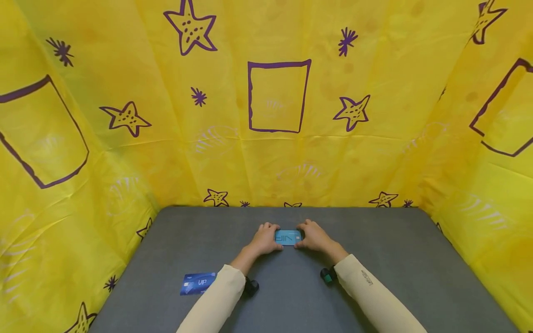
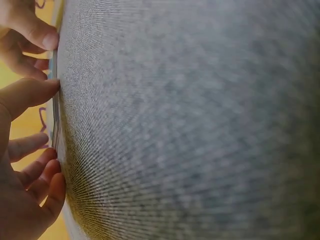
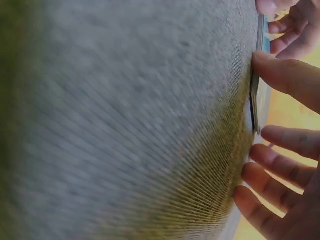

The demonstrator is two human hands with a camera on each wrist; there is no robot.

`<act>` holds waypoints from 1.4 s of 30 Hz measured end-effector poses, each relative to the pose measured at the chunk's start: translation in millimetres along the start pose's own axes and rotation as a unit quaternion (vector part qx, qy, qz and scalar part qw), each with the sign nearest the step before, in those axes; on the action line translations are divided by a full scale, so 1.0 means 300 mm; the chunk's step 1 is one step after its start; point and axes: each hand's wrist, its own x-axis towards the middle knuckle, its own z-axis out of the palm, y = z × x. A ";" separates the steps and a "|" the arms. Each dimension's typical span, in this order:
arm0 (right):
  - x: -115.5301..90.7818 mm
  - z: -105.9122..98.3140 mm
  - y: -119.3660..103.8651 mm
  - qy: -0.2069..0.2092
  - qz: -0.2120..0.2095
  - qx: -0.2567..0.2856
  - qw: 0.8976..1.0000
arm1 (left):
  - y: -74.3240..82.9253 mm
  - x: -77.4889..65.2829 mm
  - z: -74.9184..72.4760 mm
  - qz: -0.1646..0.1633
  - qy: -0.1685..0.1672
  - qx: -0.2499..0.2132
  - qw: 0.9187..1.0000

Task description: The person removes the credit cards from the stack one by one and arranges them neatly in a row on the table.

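A light blue card (image 1: 287, 237) with dark lettering lies flat toward the back of the dark grey table. My left hand (image 1: 264, 239) holds its left end, thumb at the near edge and fingers at the far side. The opposite end is held the same way by my right hand (image 1: 315, 237). Seen edge-on in the left wrist view, the card edge (image 2: 55, 107) shows thin layers, like a small stack; how many cannot be told. In the right wrist view the edge (image 3: 255, 95) sits close to the tabletop, under the right thumb.
A dark blue card (image 1: 197, 283) marked VIP lies at the front left, partly hidden by the left sleeve (image 1: 218, 296). Yellow cloth (image 1: 283, 171) with purple drawings hangs behind and along both sides of the grey table (image 1: 395, 259).
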 end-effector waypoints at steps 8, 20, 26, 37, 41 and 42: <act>0.019 -0.021 -0.010 -0.032 -0.016 -0.009 0.999 | 0.015 0.007 -0.013 -0.008 0.006 0.002 1.000; 0.016 -0.017 -0.001 -0.029 -0.024 -0.009 0.999 | 0.019 0.000 -0.019 -0.004 -0.007 0.001 1.000; 0.007 -0.024 -0.003 -0.022 -0.034 0.005 0.999 | 0.020 -0.004 -0.024 -0.008 -0.012 -0.006 1.000; 0.000 -0.036 -0.010 -0.012 -0.045 -0.002 0.999 | 0.014 -0.016 -0.027 0.004 -0.003 -0.030 1.000; -0.005 -0.043 -0.013 -0.008 -0.058 -0.002 0.998 | 0.012 -0.021 -0.037 0.015 -0.003 -0.028 1.000; -0.007 -0.044 -0.014 -0.009 -0.058 -0.002 0.998 | 0.012 -0.023 -0.041 0.018 -0.004 -0.030 0.999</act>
